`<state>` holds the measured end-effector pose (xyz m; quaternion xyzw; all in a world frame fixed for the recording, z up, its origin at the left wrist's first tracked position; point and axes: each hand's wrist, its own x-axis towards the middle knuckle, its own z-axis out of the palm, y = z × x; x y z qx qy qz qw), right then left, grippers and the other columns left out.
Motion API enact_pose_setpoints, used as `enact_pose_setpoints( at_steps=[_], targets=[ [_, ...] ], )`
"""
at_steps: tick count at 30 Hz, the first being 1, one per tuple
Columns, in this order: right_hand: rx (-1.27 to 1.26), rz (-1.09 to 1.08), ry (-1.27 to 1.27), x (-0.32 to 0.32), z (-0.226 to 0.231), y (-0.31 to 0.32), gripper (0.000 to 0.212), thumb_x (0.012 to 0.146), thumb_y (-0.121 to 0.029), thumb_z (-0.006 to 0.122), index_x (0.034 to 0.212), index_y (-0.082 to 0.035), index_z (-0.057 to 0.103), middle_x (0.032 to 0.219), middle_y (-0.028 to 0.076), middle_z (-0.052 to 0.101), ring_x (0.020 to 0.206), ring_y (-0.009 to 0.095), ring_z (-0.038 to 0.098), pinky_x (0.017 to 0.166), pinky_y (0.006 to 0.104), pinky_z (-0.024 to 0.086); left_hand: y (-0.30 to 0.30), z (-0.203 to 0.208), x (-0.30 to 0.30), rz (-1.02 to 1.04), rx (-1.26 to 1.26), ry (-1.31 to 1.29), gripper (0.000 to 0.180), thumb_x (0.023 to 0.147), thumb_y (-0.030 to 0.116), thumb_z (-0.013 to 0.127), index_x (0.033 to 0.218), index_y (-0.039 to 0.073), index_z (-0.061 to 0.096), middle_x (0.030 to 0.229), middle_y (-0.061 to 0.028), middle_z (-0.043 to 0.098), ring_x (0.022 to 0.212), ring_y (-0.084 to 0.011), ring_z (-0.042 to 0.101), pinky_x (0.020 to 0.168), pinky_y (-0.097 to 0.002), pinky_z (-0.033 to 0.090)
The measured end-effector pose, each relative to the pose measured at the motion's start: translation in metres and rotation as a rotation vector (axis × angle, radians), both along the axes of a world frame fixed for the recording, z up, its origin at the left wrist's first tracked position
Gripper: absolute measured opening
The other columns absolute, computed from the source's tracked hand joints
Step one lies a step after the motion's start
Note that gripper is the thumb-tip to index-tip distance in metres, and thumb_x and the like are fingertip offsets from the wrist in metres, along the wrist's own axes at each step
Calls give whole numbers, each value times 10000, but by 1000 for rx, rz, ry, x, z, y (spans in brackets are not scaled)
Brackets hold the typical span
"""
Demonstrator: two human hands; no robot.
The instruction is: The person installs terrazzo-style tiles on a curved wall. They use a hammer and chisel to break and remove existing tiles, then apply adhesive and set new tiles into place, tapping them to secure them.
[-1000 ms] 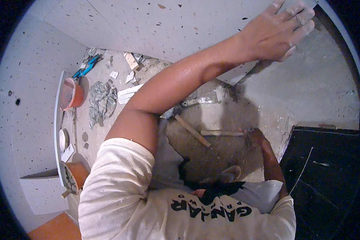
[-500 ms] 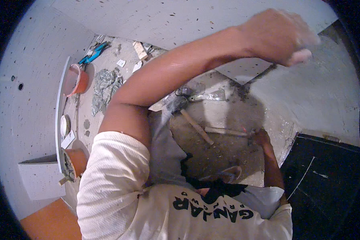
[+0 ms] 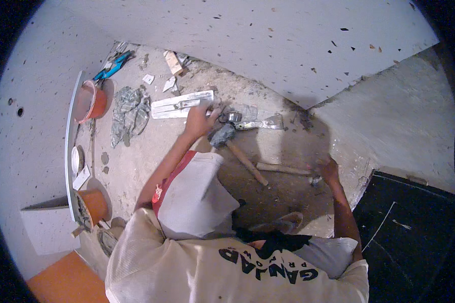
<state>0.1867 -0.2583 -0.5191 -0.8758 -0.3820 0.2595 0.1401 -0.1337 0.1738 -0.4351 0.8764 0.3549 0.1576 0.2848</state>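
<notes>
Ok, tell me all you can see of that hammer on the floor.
The hammer lies flat on the dusty concrete floor, its dark metal head up beside the left hand and its pale wooden handle running down to the right. Mortar dust coats it. The hand is close to the head; contact is unclear.

Speckled pale walls point(image 3: 268, 45) around a dusty concrete floor point(image 3: 151, 151).

An orange bucket point(image 3: 90, 99) stands at the upper left of the frame, with a crumpled grey rag point(image 3: 130, 113) just to its right on the dusty floor point(image 3: 136, 161). Blue-handled pliers point(image 3: 112, 66) lie above them near the speckled white wall point(image 3: 268, 45). A second orange pot point(image 3: 93, 204) sits at the lower left. A black slab point(image 3: 409, 227) fills the lower right.
</notes>
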Motion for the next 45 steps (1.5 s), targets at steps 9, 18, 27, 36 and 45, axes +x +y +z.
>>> enact_pose_setpoints(
  at_steps=[9, 18, 27, 36, 45],
  targets=[
    [-58, 98, 348, -61, -14, 174, 672, 909, -357, 618, 1439, -16, 387, 1261, 286, 564, 1158, 394, 564, 1029, 455, 429, -18, 47, 27, -63, -175, -99, 275, 856, 176, 697, 1079, 15, 701, 879, -178, 717, 803, -275, 701, 765, -358, 541],
    [123, 193, 454, -84, -46, 227, 782, 936, -385, 568, 1519, -6, 209, 1417, 323, 436, 1301, 428, 462, 1080, 454, 383, -24, 126, 55, -199, -99, -208, 307, 854, 160, 708, 1119, 7, 687, 941, -173, 718, 854, -240, 700, 777, -346, 542],
    [-54, 364, 253, -90, -27, 227, 671, 938, -393, 528, 1437, 25, 366, 1292, 319, 546, 1219, 444, 529, 1041, 474, 421, -44, 103, 69, -193, -277, -168, 318, 864, 180, 711, 1138, 20, 686, 930, -134, 731, 848, -216, 700, 788, -339, 535],
    [-34, 217, 54, -88, -39, 176, 544, 806, -346, 636, 1234, -16, 569, 1066, 272, 653, 994, 455, 630, 891, 534, 492, -44, 111, 78, -265, -282, -158, 316, 856, 152, 715, 1141, 21, 684, 909, -138, 727, 826, -223, 696, 759, -339, 537],
    [417, -99, 100, -87, 68, 127, 139, 792, -141, 544, 881, -35, 528, 835, 240, 597, 821, 438, 603, 714, 513, 472, -24, 109, 57, -119, -298, -200, 287, 881, 153, 704, 1134, 18, 697, 887, -119, 726, 803, -167, 675, 751, -315, 528]
  ],
)
